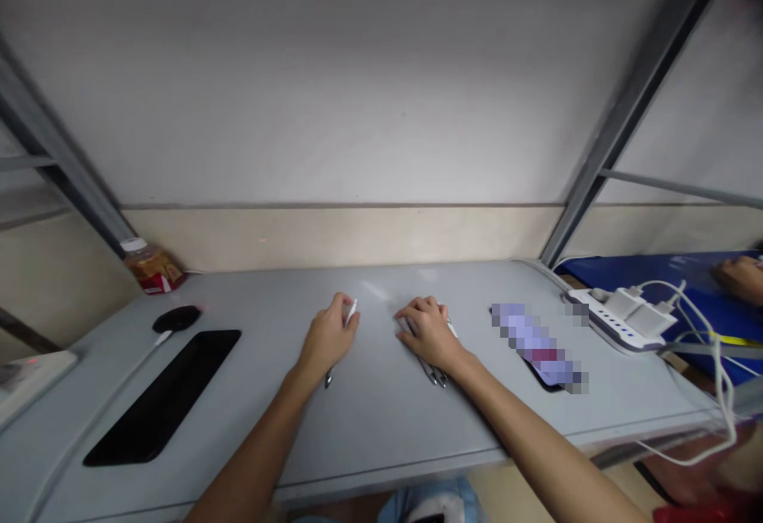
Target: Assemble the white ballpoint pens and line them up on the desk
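My left hand [327,336] is closed round a slim pen. The pen's white end [351,312] sticks up past my fingertips and its shiny clip end [328,380] comes out below my palm. To the right, my right hand [430,330] curls over a few pens on the grey desk. Their metallic ends [439,378] show under my wrist, and a white pen barrel [451,326] appears beside my fingers. My hand hides the middle of these pens, so I cannot count them.
A phone with a blurred screen [536,344] lies right of my hands, near a white power strip [617,320] with plugs and cables. At left are a black tablet-like slab [167,396], a black round charger [177,319] and a bottle [152,267]. Another person's hand [739,278] is far right.
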Demonstrator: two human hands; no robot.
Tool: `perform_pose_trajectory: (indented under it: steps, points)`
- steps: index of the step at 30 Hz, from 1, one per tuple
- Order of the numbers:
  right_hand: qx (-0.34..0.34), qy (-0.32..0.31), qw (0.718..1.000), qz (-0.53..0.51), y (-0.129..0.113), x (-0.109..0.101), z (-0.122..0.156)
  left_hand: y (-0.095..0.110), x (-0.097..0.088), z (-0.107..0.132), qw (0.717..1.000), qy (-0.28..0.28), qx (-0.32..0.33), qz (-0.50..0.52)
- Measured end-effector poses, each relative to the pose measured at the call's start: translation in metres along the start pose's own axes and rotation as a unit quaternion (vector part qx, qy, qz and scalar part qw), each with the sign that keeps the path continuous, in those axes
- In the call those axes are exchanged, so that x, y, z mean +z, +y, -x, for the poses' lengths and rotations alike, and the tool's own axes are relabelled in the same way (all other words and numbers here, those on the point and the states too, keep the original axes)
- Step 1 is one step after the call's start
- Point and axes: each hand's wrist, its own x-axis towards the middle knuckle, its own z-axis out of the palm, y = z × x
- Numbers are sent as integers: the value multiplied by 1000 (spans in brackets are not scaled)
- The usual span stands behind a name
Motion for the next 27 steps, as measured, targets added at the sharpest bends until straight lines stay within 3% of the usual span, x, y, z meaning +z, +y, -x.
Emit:
perform_pose_trajectory:
  steps: [10, 13, 22, 27]
  points:
    - [13, 5, 1000, -5, 2, 2, 1, 16, 0, 6, 973, -68, 49, 214]
    - [7, 0, 1000, 3, 2, 2, 1, 18, -1, 8, 969, -97, 51, 222]
    - [1, -10, 1000, -8, 2, -1, -1, 17, -2, 6, 971, -101, 126, 178]
    - [0, 41, 995, -89, -4, -8, -1, 22, -4, 11, 964, -125, 155, 175]
